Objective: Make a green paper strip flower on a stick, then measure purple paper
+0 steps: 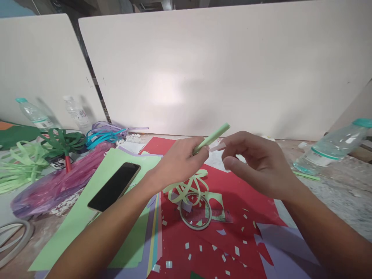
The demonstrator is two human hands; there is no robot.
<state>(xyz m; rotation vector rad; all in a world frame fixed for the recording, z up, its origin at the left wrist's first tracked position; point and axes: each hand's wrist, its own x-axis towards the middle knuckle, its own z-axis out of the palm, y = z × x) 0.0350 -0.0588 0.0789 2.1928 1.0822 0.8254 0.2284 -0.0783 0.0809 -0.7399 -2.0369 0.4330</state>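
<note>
My left hand (186, 159) is closed around a rolled light green paper tube (214, 136), which points up to the right. Curled loops of light green paper strip (200, 179) show below that hand; where they join the tube is hidden. Beside it, my right hand (255, 164) has curled fingers, with a short whitish piece of tape (217, 147) at the index fingertip, its other end by my left thumb. Under the loops, a roll of tape (209, 217) lies on red paper (241, 248), partly over a clear ruler (228, 217).
A black phone (114, 186) rests on stacked coloured paper (72, 228) at left. Purple sheets (287, 248) and small paper scraps lie at front. Bottles (334, 149) stand at both sides. Paper-strip bundles (20, 166) sit far left, and a white panel (217, 69) rises behind.
</note>
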